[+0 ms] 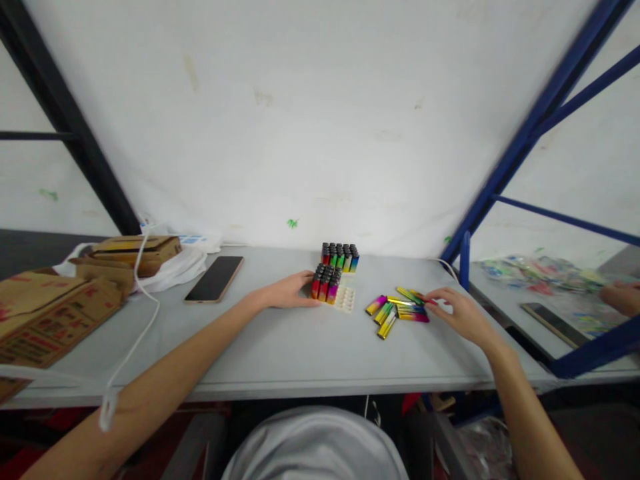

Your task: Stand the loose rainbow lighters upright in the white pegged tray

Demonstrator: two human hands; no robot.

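My left hand [291, 291] wraps its thumb and fingers round the left side of a white tray with round holes [345, 300]. Rows of black-topped, rainbow-coloured lighters [326, 285] stand upright in the left part of this tray, while holes show on its right. Over on the right, my right hand [454, 311] pinches the reddish end of a shiny coloured tube [417, 295] at the edge of a loose pile. Several gold, green and purple metallic tubes [387, 320] lie crisscrossed in that pile.
Behind the tray stands a second block of upright lighters [340, 256]. A phone [215, 279] lies left, beside cardboard boxes [60, 313] and a white cable [145, 287]. Blue frame bars [500, 167] rise at right. Beyond them are another phone [555, 325] and another person's hand [623, 298].
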